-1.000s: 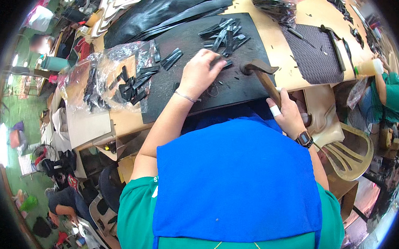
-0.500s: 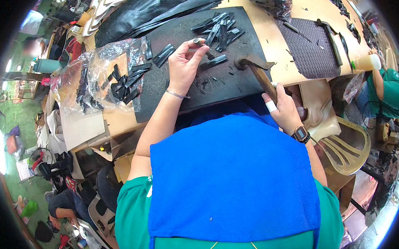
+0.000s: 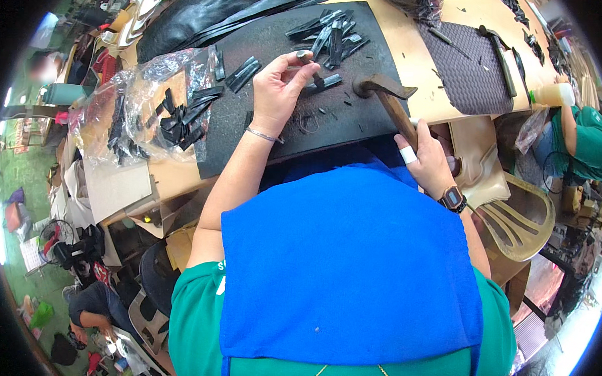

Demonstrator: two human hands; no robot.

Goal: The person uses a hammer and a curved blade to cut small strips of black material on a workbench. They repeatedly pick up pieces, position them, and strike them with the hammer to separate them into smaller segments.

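- Workbench (image 3: 414,52): light tan wooden top, its near edge running in front of the person.
- Black rubber mat (image 3: 276,130): large, dark, lying flat on the middle of the bench.
- Black strips (image 3: 331,31): a loose pile at the mat's far end; a few more lie singly near its left edge.
- Small dark offcuts (image 3: 317,115): scattered over the mat's middle.
- Hammer (image 3: 386,91): head resting on the mat's right edge, wooden handle slanting off toward the person.
- Clear plastic bag (image 3: 143,107): crumpled, left of the mat, with black pieces on it.
- Dark woven sheet (image 3: 464,71): right of the mat, flat on bare wood.
- Black sheet material (image 3: 208,12): stacked along the bench's far side.
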